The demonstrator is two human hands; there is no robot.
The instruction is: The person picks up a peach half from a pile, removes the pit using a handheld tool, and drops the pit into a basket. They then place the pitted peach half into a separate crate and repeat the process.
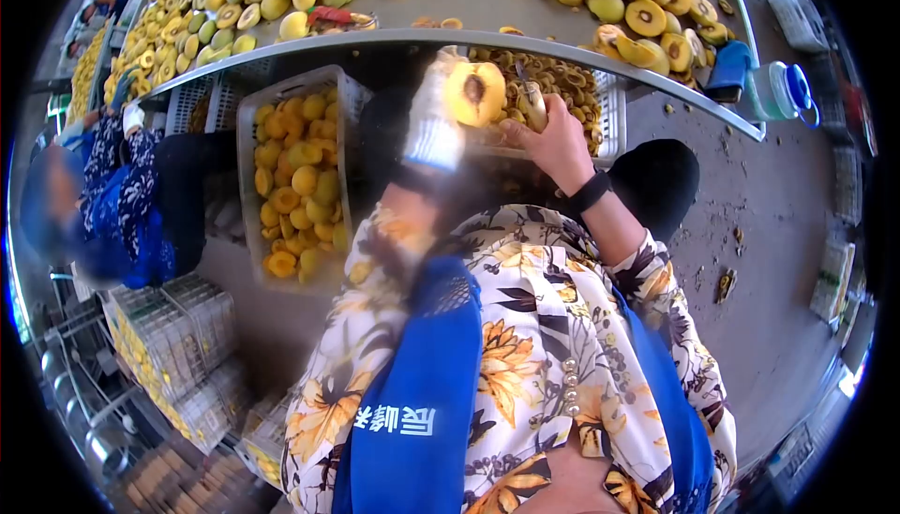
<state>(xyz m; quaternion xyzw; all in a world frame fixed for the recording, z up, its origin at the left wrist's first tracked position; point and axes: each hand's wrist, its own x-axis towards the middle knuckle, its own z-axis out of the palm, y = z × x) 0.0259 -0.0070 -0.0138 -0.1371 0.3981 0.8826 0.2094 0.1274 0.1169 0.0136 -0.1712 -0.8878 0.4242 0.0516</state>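
In the head view, my left hand (436, 120) wears a white knitted glove and is closed on a halved yellow peach (474, 92). The cut face is turned outward, with a dark brown pit hollow at its centre. Close beside it, my bare right hand (555, 139) grips a small pale-handled tool (533, 104) whose narrow metal end points away from me. The tool and peach half appear slightly apart. Below both hands, a white crate (611, 116) between my knees holds many brown pits and scraps.
A metal-edged table (441, 8) carries piles of peaches and a red-handled tool (339, 17). To the left stands a crate (248, 177) of peach halves. A co-worker (122, 186) sits farther left. A clear plastic jug (778, 92) is by the table's right corner.
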